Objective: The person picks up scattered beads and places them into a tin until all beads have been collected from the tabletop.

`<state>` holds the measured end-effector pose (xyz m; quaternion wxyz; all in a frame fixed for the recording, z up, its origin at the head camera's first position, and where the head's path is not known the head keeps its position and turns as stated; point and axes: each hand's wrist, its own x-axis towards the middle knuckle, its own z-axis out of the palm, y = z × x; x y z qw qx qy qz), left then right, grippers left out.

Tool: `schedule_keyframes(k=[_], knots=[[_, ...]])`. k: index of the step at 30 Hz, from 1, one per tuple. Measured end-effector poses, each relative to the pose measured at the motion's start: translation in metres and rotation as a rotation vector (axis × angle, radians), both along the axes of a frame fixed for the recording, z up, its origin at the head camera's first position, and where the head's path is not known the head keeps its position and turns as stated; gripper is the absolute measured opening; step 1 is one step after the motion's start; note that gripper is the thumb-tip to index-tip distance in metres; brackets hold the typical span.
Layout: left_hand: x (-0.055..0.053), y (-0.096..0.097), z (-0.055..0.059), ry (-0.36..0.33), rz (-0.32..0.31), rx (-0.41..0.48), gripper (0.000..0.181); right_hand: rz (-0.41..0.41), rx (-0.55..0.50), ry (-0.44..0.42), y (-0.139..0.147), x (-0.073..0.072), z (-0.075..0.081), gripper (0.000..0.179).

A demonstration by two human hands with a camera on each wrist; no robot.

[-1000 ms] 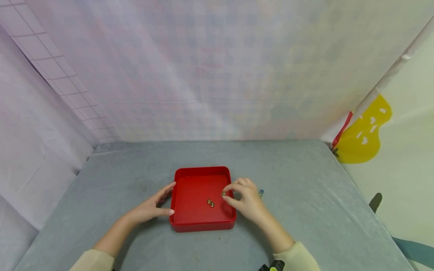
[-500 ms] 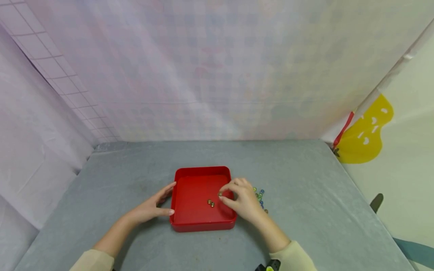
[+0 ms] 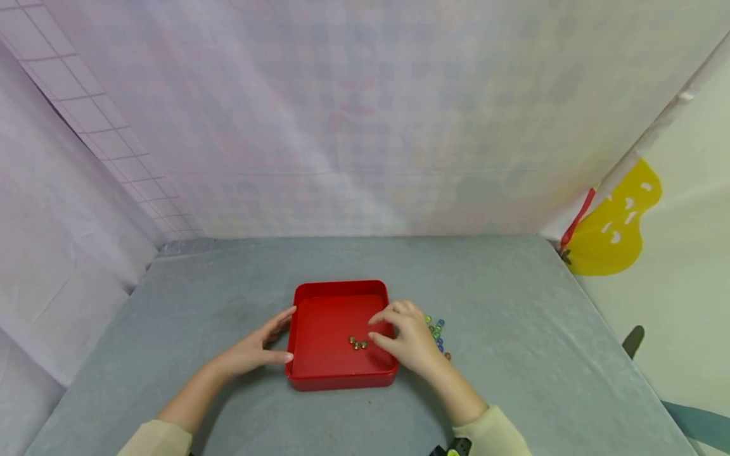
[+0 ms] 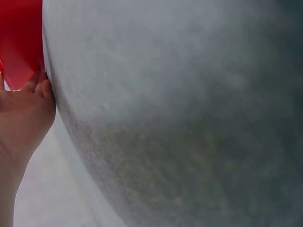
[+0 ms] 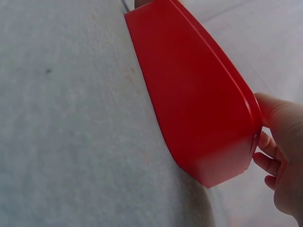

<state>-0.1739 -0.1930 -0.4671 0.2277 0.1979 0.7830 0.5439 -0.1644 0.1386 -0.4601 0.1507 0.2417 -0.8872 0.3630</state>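
Observation:
A square red tray (image 3: pixel 341 383) lies on the grey cloth in the head view. Three small glass marbles (image 3: pixel 356 345) sit close together on its floor, right of the middle. My left hand (image 3: pixel 256 349) rests against the tray's left side, thumb and fingers spread along the rim. Over the right rim reaches my right hand (image 3: pixel 415 339), its thumb and forefinger apart above the tray floor with nothing visible between them. Just right of that hand, several blue, green and brownish marbles (image 3: pixel 437 330) lie loose on the cloth, partly hidden by it.
Grey cloth (image 3: pixel 239 278) covers the tabletop around the tray. A pale curtain (image 3: pixel 342 126) hangs behind the table. White fabric (image 3: pixel 51 272) closes the left side, and a panel with a yellow shape (image 3: pixel 607 237) stands on the right.
My right hand has moved slightly left and its fingertips have let go of a marble. That marble now lies beside the two in the tray. The left hand has stayed put.

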Motion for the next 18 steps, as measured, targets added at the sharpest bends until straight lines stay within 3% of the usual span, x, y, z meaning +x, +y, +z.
schedule_keyframes(k=[18], knots=[[-0.0015, -0.0012, -0.0036, -0.003, 0.003, 0.004, 0.083, 0.014, 0.013, -0.037, 0.0059, 0.0043, 0.0054, 0.017]])
